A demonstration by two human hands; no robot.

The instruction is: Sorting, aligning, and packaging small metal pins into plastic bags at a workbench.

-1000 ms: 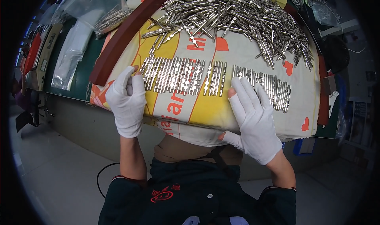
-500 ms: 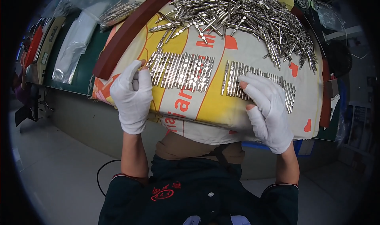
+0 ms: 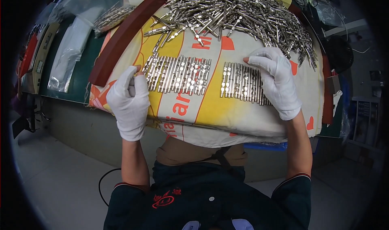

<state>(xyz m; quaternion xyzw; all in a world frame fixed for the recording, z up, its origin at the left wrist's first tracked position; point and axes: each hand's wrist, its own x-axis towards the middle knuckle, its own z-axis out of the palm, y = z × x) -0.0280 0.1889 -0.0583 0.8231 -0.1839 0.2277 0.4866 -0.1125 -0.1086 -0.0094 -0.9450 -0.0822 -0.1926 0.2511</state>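
Note:
Slim shiny metal rods with bright notched sections lie side by side in a left row point(image 3: 178, 75) and a right row point(image 3: 243, 82) on a patterned cloth point(image 3: 208, 104). My left hand point(image 3: 129, 104), in a white glove with bare fingertips, is at the left row's outer end. Its thumb and forefinger are pinched together; what is between them, if anything, cannot be made out. My right hand point(image 3: 277, 82), gloved alike, is over the right row and hides its right part. Its fingers are curled in, with one bare fingertip showing above the row; any held thing is hidden.
A large loose heap of metal rods point(image 3: 239, 15) spreads across the far side. Dark red wooden rails border the cloth at left point(image 3: 121, 39) and right point(image 3: 328, 92). Clear plastic bags point(image 3: 67, 64) lie on the green table point(image 3: 87, 56) at left.
My right hand has moved up and away from me, its fingers now curled closer together. My left hand stays by the left row. The whole view has shifted slightly.

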